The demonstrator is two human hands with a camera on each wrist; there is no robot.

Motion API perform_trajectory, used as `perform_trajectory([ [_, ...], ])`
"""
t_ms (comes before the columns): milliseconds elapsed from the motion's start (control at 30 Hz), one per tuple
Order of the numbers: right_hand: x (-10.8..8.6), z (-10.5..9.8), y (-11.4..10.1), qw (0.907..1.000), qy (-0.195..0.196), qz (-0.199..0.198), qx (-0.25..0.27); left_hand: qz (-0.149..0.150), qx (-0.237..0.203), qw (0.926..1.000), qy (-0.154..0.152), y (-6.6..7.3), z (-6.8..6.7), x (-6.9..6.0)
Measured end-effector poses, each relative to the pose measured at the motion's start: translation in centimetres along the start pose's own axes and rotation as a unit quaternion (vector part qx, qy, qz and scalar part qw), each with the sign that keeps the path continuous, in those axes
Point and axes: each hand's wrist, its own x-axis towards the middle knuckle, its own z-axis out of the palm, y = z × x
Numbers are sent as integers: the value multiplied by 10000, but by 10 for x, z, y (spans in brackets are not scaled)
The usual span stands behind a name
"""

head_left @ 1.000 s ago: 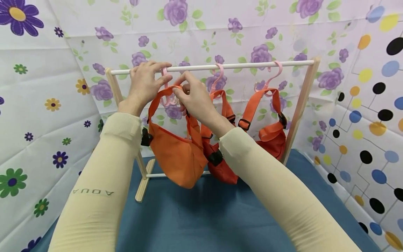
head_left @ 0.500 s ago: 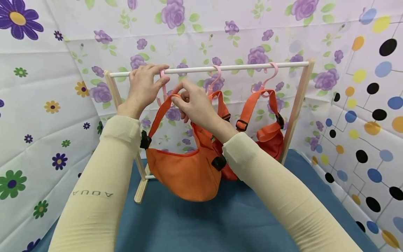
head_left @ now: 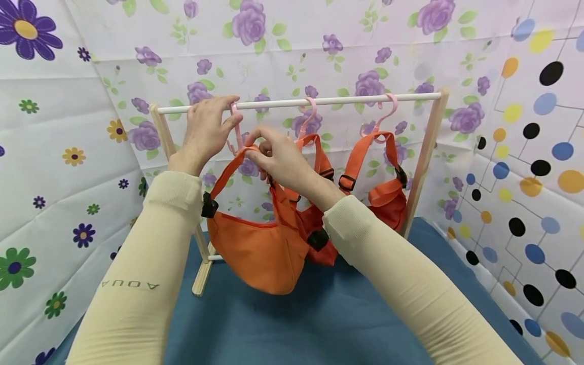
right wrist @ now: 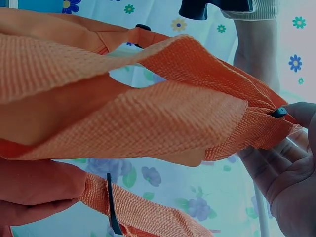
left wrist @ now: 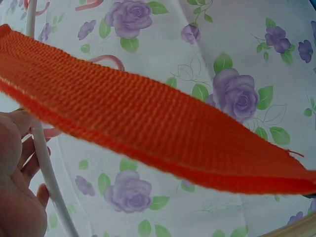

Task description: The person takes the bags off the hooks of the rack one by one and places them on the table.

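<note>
My left hand [head_left: 205, 129] grips the left end of the white rod [head_left: 269, 104], fingers over it and thumb against a pink hanger [head_left: 238, 129] hooked there. My right hand [head_left: 285, 159] pinches the strap [head_left: 225, 175] of an orange waist bag [head_left: 257, 253] beside that hanger's lower end. The bag hangs below, with a black buckle [head_left: 209, 205] at its left. In the left wrist view the strap [left wrist: 148, 118] crosses in front of the rod. A small black strap adjuster [right wrist: 279, 112] lies by my right fingers in the right wrist view. Whether the strap touches the hanger cannot be told.
Two red bags, one in the middle [head_left: 319, 238] and one at the right [head_left: 388, 210], hang from pink hangers on the same rod. Wooden posts [head_left: 424, 167] hold up the rack. Blue cloth [head_left: 255, 329] lies beneath, with patterned sheets around.
My right hand has lowered the orange bag's strap along the left hanger, and the bag has swung and turned. My left hand keeps its place on the rod.
</note>
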Motion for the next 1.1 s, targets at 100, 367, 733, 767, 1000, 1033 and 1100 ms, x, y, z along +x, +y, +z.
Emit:
perform_trajectory([
  [100, -1, 0, 1, 10000, -9, -44, -11, 50, -100, 9999, 4, -2, -1, -1],
  [367, -5, 0, 0, 10000, -31, -8, 1, 398, -692, 9952, 569, -4, -2, -25],
  [733, -12, -9, -2, 10000, 14, 51, 29, 285, -2375, 9678, -789, -28, 15, -110],
  [767, -12, -10, -1, 10000, 15, 44, 16, 263, -2457, 9628, -1093, -32, 18, -118],
  [1000, -15, -13, 1, 9999, 26, -101, 30, -107, -2570, 9330, -2518, -55, 43, -151],
  [1033, -16, -13, 1, 10000, 23, -82, 20, -145, -2545, 9321, -2573, -57, 47, -154],
  [1100, -18, -15, 2, 10000, 8, -51, -2, -242, -2480, 9318, -2639, -60, 52, -158],
])
